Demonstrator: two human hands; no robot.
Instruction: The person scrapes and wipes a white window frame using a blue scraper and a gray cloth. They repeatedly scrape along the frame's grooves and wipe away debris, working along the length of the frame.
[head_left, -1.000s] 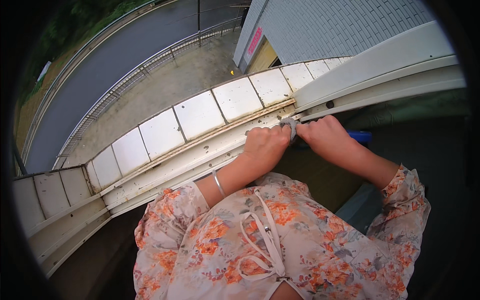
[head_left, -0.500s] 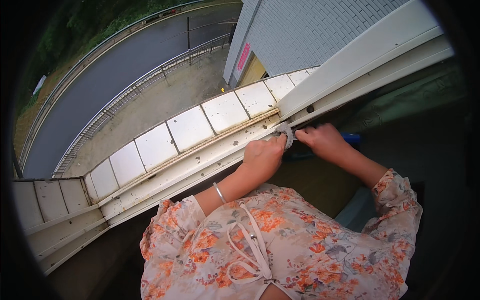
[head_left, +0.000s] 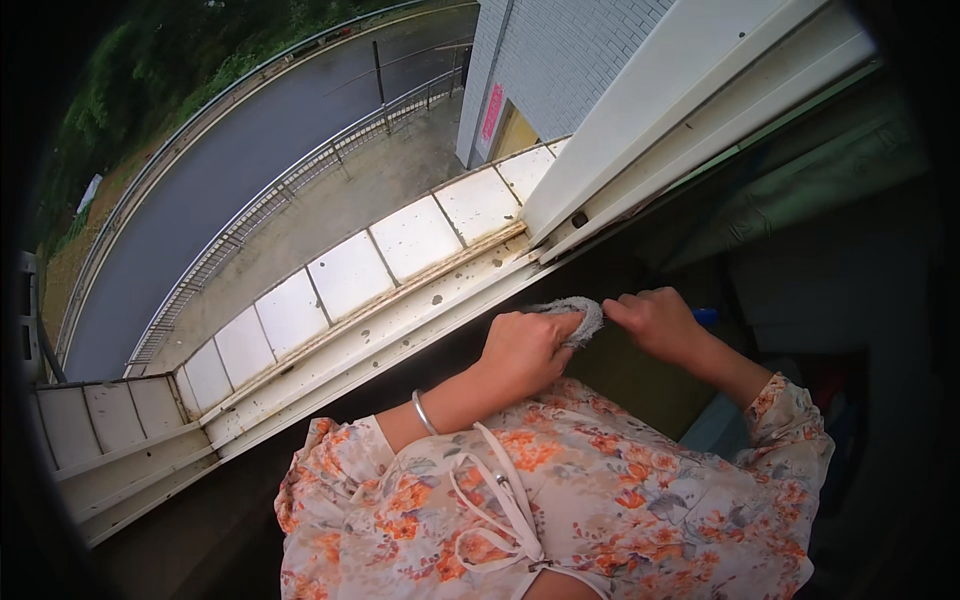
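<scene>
A grey, fuzzy cloth (head_left: pixel 588 318) is bunched in my left hand (head_left: pixel 525 350), whose fingers are curled round it. My right hand (head_left: pixel 655 322) is closed just right of the cloth, its fingertips close to the cloth's edge. What those fingers pinch, if anything, is hidden. Both hands are held in front of my body, a little back from the white window frame's track (head_left: pixel 400 330), which is spotted with dirt.
White tiles (head_left: pixel 345 278) line the ledge outside the track. An upright frame bar (head_left: pixel 640 130) rises at the right. Far below lie a railing (head_left: pixel 235 240) and a road (head_left: pixel 200 190). A small blue object (head_left: pixel 706 316) shows behind my right hand.
Both hands and the cloth have drawn back from the corner of the window track toward my body. The view has shifted slightly, so the frame appears further left.
</scene>
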